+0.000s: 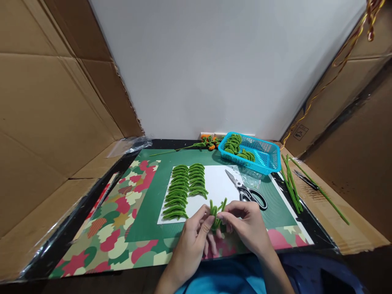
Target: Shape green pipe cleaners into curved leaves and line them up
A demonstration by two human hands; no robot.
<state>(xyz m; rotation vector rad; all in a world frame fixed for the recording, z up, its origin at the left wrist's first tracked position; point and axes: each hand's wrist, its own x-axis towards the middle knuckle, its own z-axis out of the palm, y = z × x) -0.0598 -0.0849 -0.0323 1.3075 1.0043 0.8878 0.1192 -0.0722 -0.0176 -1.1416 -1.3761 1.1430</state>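
Fuzzy green bent pipe-cleaner piece [217,214] sits over the mat's near edge, pinched between left hand [196,237] and right hand [245,226]. Likely light, soft, bendable; best gripped near the fold. Beyond: rows of finished green curved pieces [183,188] on white paper [219,185].

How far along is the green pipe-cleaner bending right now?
Done: two rows of bent green pieces lie on the white sheet, and more fill the blue basket. In hand: the left hand and right hand together pinch one green piece. Left: straight green stems lie unbent at the right.
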